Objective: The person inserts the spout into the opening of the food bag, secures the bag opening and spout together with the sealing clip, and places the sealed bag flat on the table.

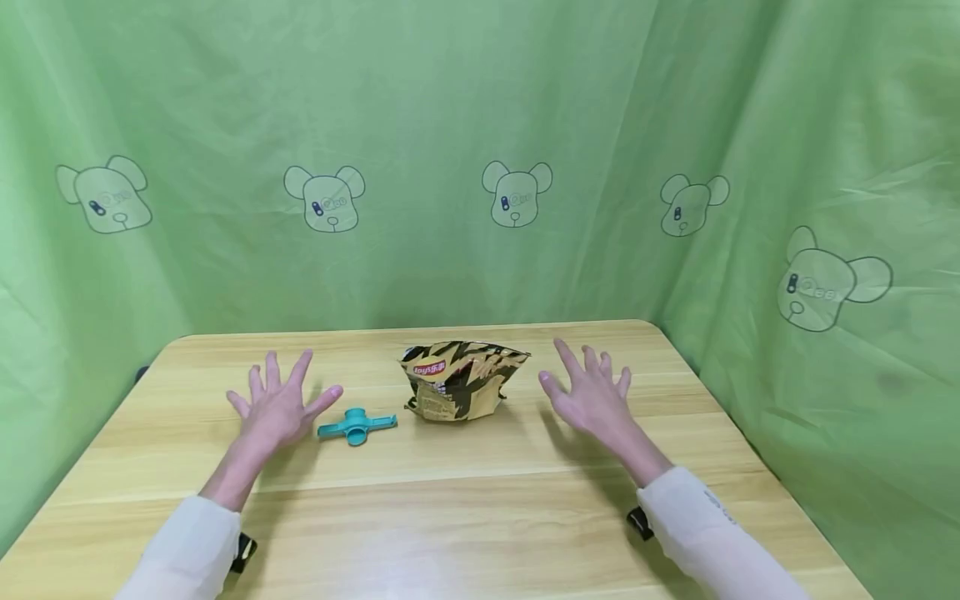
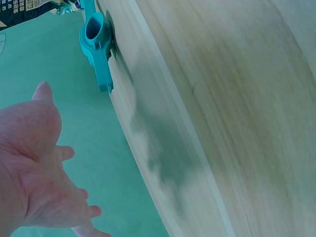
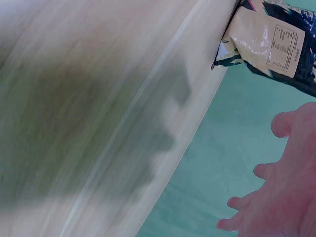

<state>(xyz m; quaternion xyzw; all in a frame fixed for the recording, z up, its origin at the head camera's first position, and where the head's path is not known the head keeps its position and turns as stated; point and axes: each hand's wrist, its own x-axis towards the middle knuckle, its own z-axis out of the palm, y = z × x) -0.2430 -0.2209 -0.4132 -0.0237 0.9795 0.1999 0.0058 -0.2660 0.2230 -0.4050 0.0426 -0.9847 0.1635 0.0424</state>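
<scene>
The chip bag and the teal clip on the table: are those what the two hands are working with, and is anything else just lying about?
In hand:
- chip bag, crumpled, between the hands
- teal clip, beside the left hand
- right hand, open, touching nothing

Just there:
- wooden table
- green curtain with bear prints

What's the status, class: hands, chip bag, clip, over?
Left hand open, fingers spread, holding nothing. Right hand open, likewise. Chip bag on table between them, teal clip beside left hand. Nothing in the way.
</scene>
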